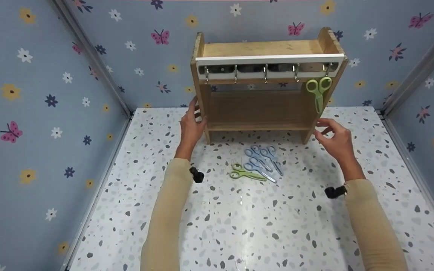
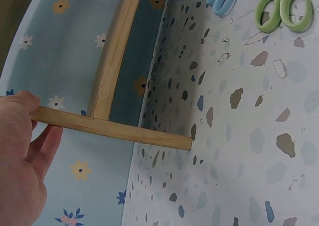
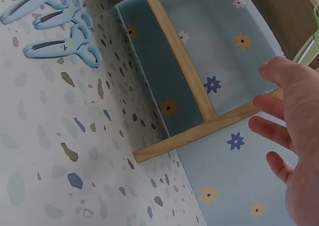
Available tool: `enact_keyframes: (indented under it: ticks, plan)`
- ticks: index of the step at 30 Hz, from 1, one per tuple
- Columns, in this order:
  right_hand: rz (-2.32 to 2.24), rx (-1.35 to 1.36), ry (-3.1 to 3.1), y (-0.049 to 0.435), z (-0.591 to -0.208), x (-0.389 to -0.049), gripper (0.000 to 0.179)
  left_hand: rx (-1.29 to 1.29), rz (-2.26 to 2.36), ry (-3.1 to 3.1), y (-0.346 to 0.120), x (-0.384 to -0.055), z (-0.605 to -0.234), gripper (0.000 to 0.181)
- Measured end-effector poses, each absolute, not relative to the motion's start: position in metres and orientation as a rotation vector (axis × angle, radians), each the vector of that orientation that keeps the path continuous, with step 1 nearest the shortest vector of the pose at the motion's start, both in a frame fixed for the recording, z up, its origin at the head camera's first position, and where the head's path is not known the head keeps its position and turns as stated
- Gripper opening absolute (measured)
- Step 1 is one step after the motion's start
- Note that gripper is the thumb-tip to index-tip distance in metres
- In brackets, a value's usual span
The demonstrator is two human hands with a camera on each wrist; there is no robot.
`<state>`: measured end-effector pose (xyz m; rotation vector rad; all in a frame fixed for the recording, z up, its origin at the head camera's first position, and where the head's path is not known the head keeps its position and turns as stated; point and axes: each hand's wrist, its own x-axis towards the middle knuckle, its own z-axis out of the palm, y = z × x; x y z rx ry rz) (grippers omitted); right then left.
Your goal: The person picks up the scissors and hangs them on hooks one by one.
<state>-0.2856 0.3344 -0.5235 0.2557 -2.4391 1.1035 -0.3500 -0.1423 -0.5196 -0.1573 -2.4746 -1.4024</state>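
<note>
Rack (image 1: 258,109) stands upright on the table (image 1: 262,226); the left hand (image 1: 192,126) pinches its left panel (image 2: 124,131), the right hand (image 1: 335,142) lies loose beside the right panel (image 3: 169,144), contact unclear. Even, low pressure from both sides should steady it without swinging the hanging green scissors (image 1: 318,94).
</note>
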Motion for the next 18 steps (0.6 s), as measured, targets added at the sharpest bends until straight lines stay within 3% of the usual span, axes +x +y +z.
enact_keyframes:
  ticks: [18]
  plan:
    - [0.961, 0.338, -2.522, 0.3252, -0.5315, -0.2862, 0.034, -0.152, -1.410, -2.477, -0.1423, -0.3504, -0.5202, 0.078]
